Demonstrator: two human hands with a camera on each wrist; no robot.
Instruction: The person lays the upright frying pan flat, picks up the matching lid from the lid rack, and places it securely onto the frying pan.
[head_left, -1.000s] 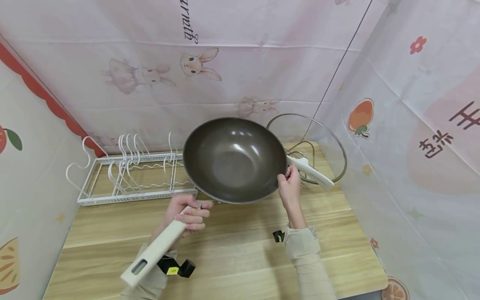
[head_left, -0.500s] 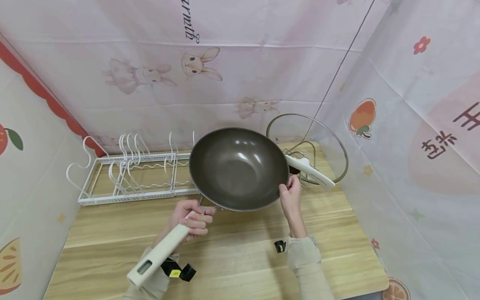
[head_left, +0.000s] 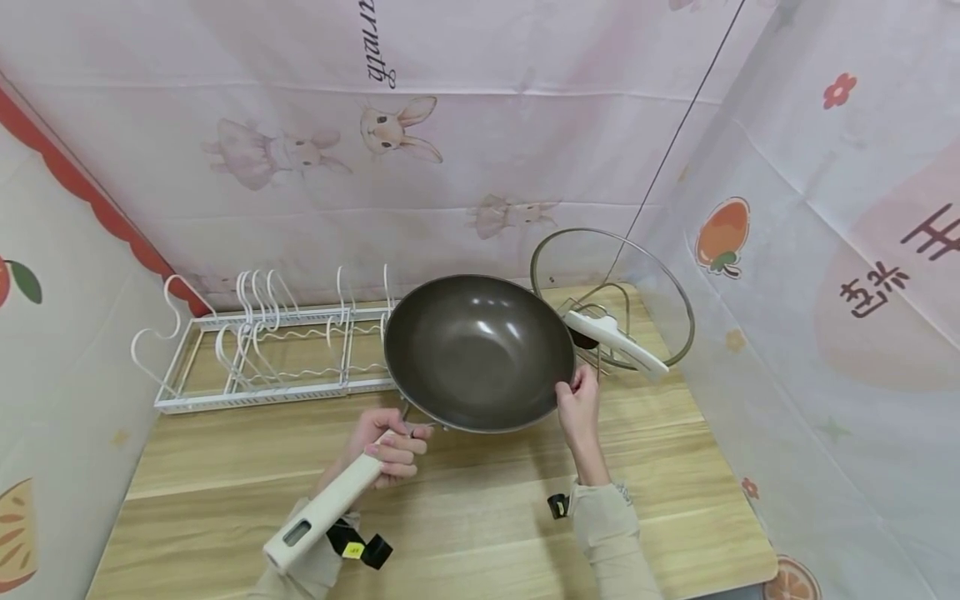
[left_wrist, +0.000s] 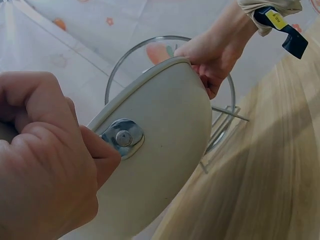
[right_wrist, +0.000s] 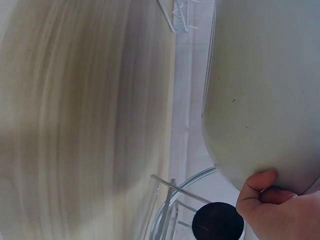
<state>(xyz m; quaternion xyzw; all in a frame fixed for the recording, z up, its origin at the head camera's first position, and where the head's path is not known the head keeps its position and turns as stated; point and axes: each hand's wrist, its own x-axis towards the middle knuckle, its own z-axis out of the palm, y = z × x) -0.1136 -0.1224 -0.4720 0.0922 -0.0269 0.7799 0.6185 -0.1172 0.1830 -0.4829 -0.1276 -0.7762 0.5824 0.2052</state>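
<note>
A dark-lined wok [head_left: 480,354] with a pale outside [left_wrist: 160,145] is held up over the table, its hollow tilted toward the head camera. My left hand [head_left: 392,450] grips its cream handle [head_left: 330,508] close to the metal joint. At the right rim, my right hand [head_left: 579,408] pinches the edge between thumb and fingers. In the right wrist view, curled fingers of the right hand [right_wrist: 270,202] press against the pale underside. Part of the left palm is hidden behind the handle.
A white wire dish rack [head_left: 262,392] stands at the back left. Behind the wok on the right, a glass lid [head_left: 678,287] with a white handle [head_left: 618,340] leans upright in a metal stand [head_left: 628,308]. Patterned cloth walls [head_left: 465,167] close in the wooden table [head_left: 480,517].
The wok has come down and nearer, shifting slightly right, with both hands still holding it. More of the lid's handle and of the rack's right end shows now.
</note>
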